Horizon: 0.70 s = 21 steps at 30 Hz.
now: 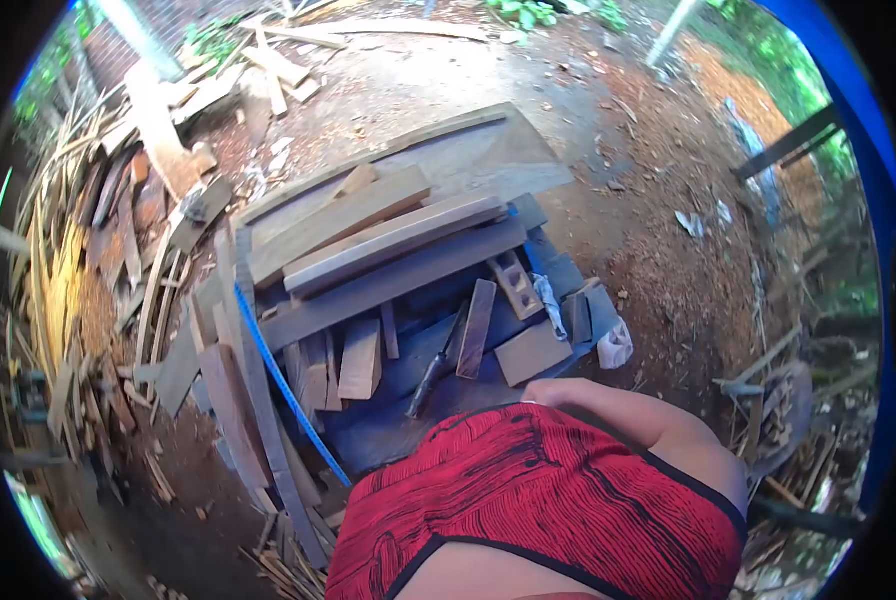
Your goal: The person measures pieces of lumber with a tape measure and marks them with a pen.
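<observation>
My right forearm bends in from the right, and only a little of my right hand [543, 392] shows beside the red and black garment [508, 460]. Its fingers are hidden, so whether it holds anything is not visible. My left hand is out of view. Nearest the right hand lies a flat wooden block [533, 352] on the low bench. Left of it are an upright-looking narrow block [476, 330] and a long dark tool [430, 380], perhaps a chisel. A thicker wooden block [361, 360] lies further left.
Long planks [398, 245] are stacked across the bench's far side. A blue strip [286, 390] runs along its left. A block with square holes [515, 285] and a crumpled white bag [616, 345] lie to the right. Scrap wood [68, 260] is heaped at far left.
</observation>
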Each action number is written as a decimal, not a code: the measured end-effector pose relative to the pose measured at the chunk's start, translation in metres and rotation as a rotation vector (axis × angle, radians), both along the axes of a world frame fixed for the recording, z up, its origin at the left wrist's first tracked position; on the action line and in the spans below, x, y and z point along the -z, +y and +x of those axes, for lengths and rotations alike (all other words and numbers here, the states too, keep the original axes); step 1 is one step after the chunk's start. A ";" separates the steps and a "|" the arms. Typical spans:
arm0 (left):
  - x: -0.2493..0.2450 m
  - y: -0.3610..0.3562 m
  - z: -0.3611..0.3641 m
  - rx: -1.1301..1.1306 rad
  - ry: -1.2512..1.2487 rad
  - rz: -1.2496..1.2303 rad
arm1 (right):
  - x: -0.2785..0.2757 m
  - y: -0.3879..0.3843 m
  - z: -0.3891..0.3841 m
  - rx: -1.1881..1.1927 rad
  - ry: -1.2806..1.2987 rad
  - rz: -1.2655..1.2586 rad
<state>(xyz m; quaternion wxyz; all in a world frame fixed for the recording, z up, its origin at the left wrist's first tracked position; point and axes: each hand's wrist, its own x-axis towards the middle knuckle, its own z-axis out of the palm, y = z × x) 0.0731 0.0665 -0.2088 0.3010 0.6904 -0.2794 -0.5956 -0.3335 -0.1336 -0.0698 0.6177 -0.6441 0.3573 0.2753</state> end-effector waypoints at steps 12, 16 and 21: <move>0.025 -0.102 -0.002 0.323 0.028 -0.013 | 0.026 0.051 0.019 0.010 0.215 -0.020; 0.021 -0.127 0.002 0.341 0.016 -0.030 | 0.088 0.064 0.013 -0.071 0.111 -0.146; 0.024 -0.156 0.007 0.365 0.007 -0.045 | 0.151 0.092 0.013 -0.050 0.179 -0.124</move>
